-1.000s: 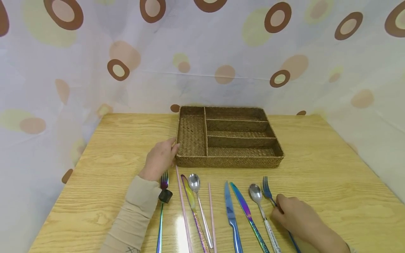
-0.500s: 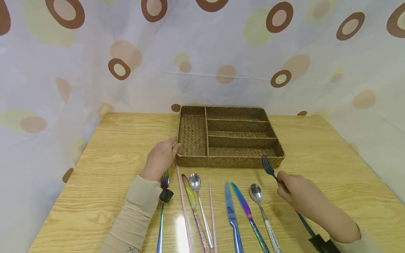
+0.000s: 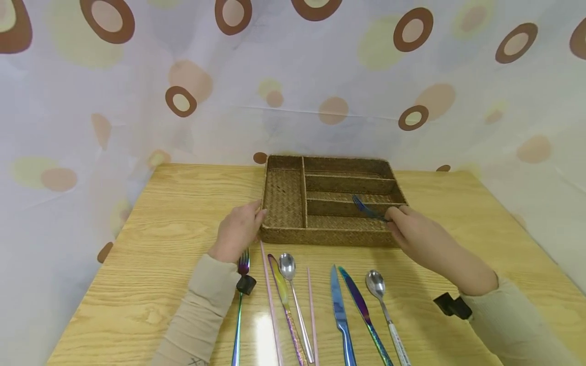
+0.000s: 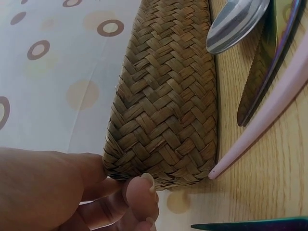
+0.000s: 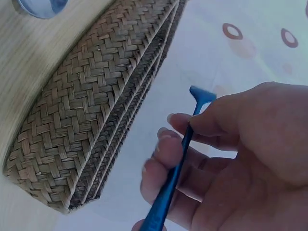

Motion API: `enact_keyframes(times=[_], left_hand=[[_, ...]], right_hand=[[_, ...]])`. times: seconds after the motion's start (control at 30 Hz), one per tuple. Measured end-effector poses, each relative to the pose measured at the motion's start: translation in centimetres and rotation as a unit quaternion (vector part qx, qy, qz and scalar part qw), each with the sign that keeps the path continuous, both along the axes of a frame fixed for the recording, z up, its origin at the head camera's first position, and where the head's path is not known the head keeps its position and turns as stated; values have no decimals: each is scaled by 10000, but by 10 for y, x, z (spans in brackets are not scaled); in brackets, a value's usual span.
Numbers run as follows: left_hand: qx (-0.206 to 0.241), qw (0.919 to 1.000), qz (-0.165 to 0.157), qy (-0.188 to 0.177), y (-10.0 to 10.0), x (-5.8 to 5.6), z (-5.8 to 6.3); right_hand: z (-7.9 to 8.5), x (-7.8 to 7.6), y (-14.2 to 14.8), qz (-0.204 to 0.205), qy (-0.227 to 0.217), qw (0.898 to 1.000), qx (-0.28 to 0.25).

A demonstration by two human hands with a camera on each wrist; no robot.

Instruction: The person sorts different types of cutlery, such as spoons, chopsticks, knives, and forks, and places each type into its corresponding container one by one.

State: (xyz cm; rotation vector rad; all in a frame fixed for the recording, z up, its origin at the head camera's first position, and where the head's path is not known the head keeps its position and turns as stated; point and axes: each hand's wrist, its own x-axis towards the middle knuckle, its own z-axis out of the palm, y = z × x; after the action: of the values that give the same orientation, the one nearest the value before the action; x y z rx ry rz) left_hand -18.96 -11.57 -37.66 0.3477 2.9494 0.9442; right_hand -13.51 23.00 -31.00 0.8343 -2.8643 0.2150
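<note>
A blue fork (image 3: 366,209) is pinched in my right hand (image 3: 418,239), its tines over the front compartments of the woven cutlery tray (image 3: 329,237). In the right wrist view the fork's blue handle (image 5: 166,192) runs between thumb and curled fingers, beside the tray's woven wall (image 5: 72,115). My left hand (image 3: 238,231) grips the tray's front left corner. The left wrist view shows its thumb and fingers (image 4: 142,195) around that woven corner (image 4: 139,154). Just below this hand lies a rainbow fork (image 3: 239,320), partly hidden by the wrist strap.
In front of the tray lie two pink chopsticks (image 3: 271,300), a yellow-purple knife (image 3: 286,305), a silver spoon (image 3: 293,290), a blue knife (image 3: 340,315), a rainbow knife (image 3: 363,315) and a white-handled spoon (image 3: 382,300). A patterned cloth (image 3: 293,76) stands behind the table (image 3: 151,254).
My right hand has lifted the blue fork off the table and carried it up and left to above the tray, turning its tines leftward. My left hand stays at the tray corner.
</note>
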Motion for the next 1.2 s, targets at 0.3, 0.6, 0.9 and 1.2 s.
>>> enact_keyframes(times=[0.3,0.6,0.9,1.2], left_hand=[[-60,10000,52,55,0,-1,0],[-28,9999,77,-74,2,-1,0],[-57,9999,91,-13,2,-1,-2],[-13,9999,115,-84,2,-2,-1]], right_hand=[[-4,-42,-10,123,-225,9997,-60],[-13,-88,-18,-177,-608,9977,-260],[-26,-125,-23,-347,-1322,9904,-222],[-39,-141,-29,-435,-2157,9744,-450]])
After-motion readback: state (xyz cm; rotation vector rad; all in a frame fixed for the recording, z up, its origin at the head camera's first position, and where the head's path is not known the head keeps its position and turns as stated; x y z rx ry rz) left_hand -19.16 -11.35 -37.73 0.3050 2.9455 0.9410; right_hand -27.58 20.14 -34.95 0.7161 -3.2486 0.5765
